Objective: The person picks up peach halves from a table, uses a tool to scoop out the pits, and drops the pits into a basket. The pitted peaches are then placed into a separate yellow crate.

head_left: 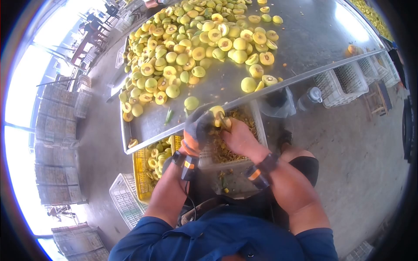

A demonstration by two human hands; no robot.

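My left hand [197, 130], in a dark and orange glove, is closed around a halved yellow fruit [216, 111] just over the metal table's near edge. Close beside it, my bare right hand [239, 138] grips a small tool [224, 121] whose tip meets the fruit; the tool is mostly hidden by my fingers. Below both hands, a white crate [260, 126] holds brown and yellow scraps. A large heap of halved fruit [174, 56] lies on the table, many cut sides showing pits.
A yellow crate [140, 176] of fruit pieces stands below the table edge, beside a white basket [126, 202]. White crates [333, 89], a clear plastic bottle [311, 96] and a small stool [375, 102] are at right. Stacked crates [56, 148] line the left. People are in the background.
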